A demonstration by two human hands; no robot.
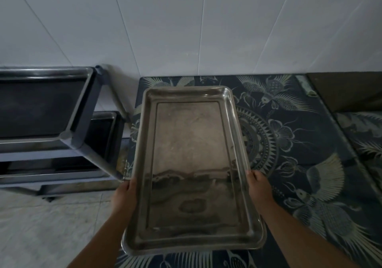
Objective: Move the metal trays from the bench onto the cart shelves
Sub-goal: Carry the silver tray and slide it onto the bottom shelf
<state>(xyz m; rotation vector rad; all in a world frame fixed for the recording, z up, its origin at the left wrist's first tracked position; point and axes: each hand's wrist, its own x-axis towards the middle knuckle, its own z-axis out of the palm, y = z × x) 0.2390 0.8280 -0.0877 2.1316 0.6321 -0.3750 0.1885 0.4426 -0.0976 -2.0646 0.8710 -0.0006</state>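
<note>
A long rectangular metal tray (190,154) is held over the bench (299,143), which is covered with a dark blue cloth patterned with birds and flowers. My left hand (126,195) grips the tray's left rim and my right hand (258,187) grips its right rim, both near the end closest to me. The cart (82,127) stands to the left against the wall. Another metal tray (41,104) lies on its top shelf, and a further tray (105,131) shows on a lower shelf.
A white tiled wall (186,29) rises behind the bench and cart. Pale floor tiles (51,226) lie at the lower left, in front of the cart. A second patterned surface (363,135) sits at the far right past a gap.
</note>
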